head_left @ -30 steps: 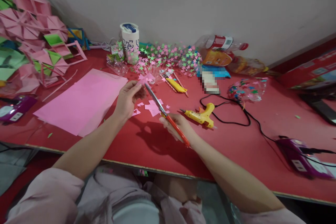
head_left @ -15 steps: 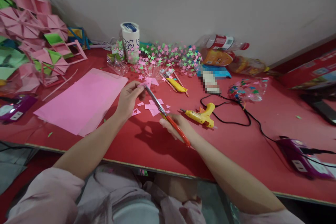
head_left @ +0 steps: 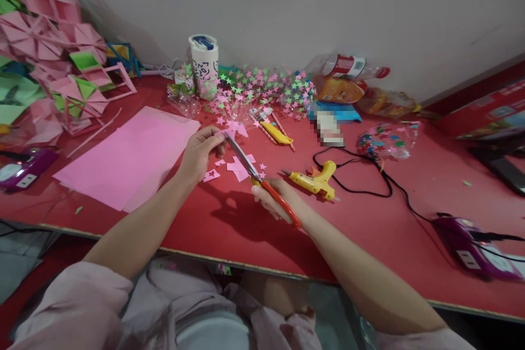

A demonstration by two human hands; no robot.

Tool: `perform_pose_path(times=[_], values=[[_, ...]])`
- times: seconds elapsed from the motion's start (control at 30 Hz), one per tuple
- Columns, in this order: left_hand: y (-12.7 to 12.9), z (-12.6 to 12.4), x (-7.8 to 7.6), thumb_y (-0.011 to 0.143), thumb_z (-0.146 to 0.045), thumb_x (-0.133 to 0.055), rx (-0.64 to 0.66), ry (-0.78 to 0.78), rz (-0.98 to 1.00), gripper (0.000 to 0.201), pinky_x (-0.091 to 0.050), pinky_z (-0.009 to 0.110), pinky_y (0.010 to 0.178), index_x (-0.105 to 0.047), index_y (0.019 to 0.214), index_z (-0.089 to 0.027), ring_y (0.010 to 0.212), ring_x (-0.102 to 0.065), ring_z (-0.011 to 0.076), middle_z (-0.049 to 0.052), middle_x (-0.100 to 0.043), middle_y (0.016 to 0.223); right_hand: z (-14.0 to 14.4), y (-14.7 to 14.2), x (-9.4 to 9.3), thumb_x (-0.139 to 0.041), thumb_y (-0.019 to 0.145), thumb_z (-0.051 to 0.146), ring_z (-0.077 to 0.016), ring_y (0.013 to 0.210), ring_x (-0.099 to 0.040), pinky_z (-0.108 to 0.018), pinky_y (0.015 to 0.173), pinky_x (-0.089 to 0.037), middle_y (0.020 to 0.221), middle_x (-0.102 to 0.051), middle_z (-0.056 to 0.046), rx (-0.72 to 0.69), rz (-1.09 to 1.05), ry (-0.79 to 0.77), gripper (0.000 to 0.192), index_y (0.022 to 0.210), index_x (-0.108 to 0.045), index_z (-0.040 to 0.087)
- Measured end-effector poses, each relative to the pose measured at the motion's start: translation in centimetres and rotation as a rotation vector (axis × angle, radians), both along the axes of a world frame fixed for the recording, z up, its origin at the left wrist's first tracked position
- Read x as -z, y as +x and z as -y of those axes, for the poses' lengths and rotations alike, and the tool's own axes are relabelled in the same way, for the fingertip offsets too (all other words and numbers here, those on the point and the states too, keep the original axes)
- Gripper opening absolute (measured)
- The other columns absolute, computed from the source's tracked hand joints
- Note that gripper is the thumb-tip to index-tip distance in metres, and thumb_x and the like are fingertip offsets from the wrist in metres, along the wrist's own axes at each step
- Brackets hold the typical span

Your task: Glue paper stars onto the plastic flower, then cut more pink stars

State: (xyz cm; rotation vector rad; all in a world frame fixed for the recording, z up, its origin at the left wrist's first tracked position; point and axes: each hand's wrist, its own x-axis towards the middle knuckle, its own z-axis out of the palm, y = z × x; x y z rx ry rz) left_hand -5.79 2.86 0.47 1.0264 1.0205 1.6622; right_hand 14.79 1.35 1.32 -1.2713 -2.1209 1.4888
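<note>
My left hand (head_left: pixel 204 152) pinches a small piece of pink paper (head_left: pixel 220 133) above the table. Red-handled scissors (head_left: pixel 279 201) are gripped in my right hand (head_left: pixel 275 199), their long blades pointing up and left to the paper at my left fingertips. Below the blades lie pink paper scraps (head_left: pixel 240 168), some with star-shaped holes, and small pink cut stars (head_left: pixel 262 166). Left of my left hand are large pink sheets (head_left: pixel 127 158). To the right of the scissors rests a yellow glue gun (head_left: pixel 314 181).
Star-covered clear wrap (head_left: pixel 266 87) stands behind the scraps, beside a white tumbler (head_left: pixel 204 68). Pink and green paper models (head_left: pixel 61 49) fill the left. A plastic bottle (head_left: pixel 348 66) lies by the wall. Black cord (head_left: pixel 404 197) runs to a purple power strip (head_left: pixel 471 246) on the right.
The scissors and my right hand have shifted very slightly to the right. My left hand stays almost in place with the paper.
</note>
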Motion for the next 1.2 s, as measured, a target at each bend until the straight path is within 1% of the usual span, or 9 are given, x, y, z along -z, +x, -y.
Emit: perform_pose_path(times=[0.13,0.33,0.43,0.53,0.67,0.83,1.03,1.2], values=[[-0.05,-0.04,-0.01,0.07,-0.019,-0.059,0.007,0.007,0.011,0.01,-0.036,0.017,0.043,-0.056,0.061,-0.017,0.044,-0.047,0.0042,-0.005,-0.053,0.05,0.07,-0.07,-0.27,-0.049,0.078,0.065,-0.0071,0.038,-0.035,-0.022,0.041,-0.026,0.044,-0.036,0.007,0.01,0.009,-0.012,0.048,0.062,-0.045,0.02],[0.0,-0.04,0.03,0.071,-0.02,-0.061,-0.003,0.015,0.008,0.011,-0.038,0.016,0.043,-0.057,0.061,-0.017,0.044,-0.047,0.004,-0.005,-0.053,0.05,0.12,-0.26,-0.11,-0.054,0.073,0.068,-0.0066,0.035,-0.033,-0.022,0.038,-0.026,0.043,-0.035,0.008,0.086,-0.026,-0.047,0.05,0.062,-0.045,0.02],[0.1,0.01,0.12,0.074,-0.024,-0.061,0.007,0.0,0.042,0.014,-0.038,0.016,0.044,-0.057,0.063,-0.017,0.044,-0.048,0.0042,-0.004,-0.054,0.052,0.07,-0.29,0.01,-0.055,0.072,0.068,-0.0061,0.033,-0.033,-0.021,0.036,-0.025,0.042,-0.036,0.008,0.092,-0.029,-0.053,0.051,0.061,-0.044,0.02],[0.13,0.05,0.21,0.075,-0.024,-0.06,0.013,0.005,0.058,0.014,-0.04,0.017,0.044,-0.058,0.064,-0.017,0.045,-0.05,0.0046,-0.003,-0.057,0.054,0.07,-0.3,-0.08,-0.056,0.072,0.067,-0.0058,0.033,-0.033,-0.021,0.035,-0.024,0.041,-0.036,0.008,0.096,-0.032,-0.057,0.05,0.061,-0.044,0.02],[-0.1,-0.06,0.37,0.077,-0.022,-0.059,-0.005,0.069,-0.023,0.014,-0.04,0.017,0.045,-0.058,0.065,-0.017,0.046,-0.049,0.0047,-0.004,-0.055,0.053,0.17,-0.3,-0.37,-0.055,0.074,0.066,-0.0057,0.032,-0.032,-0.02,0.034,-0.024,0.041,-0.035,0.009,0.094,-0.037,-0.074,0.049,0.062,-0.044,0.02],[-0.48,-0.18,0.5,0.08,-0.023,-0.056,-0.013,0.113,-0.145,0.016,-0.04,0.017,0.047,-0.056,0.064,-0.017,0.047,-0.048,0.0052,-0.004,-0.053,0.053,0.13,-0.26,-0.51,-0.056,0.074,0.065,-0.0052,0.033,-0.032,-0.02,0.035,-0.024,0.041,-0.035,0.009,0.074,-0.033,-0.055,0.049,0.062,-0.043,0.02],[-0.46,0.0,0.36,0.082,-0.026,-0.054,-0.05,0.107,-0.239,0.021,-0.039,0.019,0.048,-0.053,0.062,-0.018,0.048,-0.047,0.0061,-0.004,-0.052,0.053,0.03,-0.31,-0.51,-0.057,0.073,0.065,-0.0058,0.031,-0.033,-0.021,0.034,-0.025,0.041,-0.036,0.008,0.09,0.005,-0.066,0.048,0.062,-0.044,0.02],[-0.46,0.0,0.33,0.082,-0.028,-0.054,-0.061,0.106,-0.263,0.022,-0.039,0.019,0.048,-0.052,0.062,-0.018,0.048,-0.047,0.0065,-0.003,-0.051,0.052,0.01,-0.33,-0.51,-0.058,0.074,0.062,-0.0066,0.031,-0.033,-0.021,0.032,-0.025,0.041,-0.037,0.008,0.1,0.022,-0.078,0.046,0.062,-0.044,0.02]])
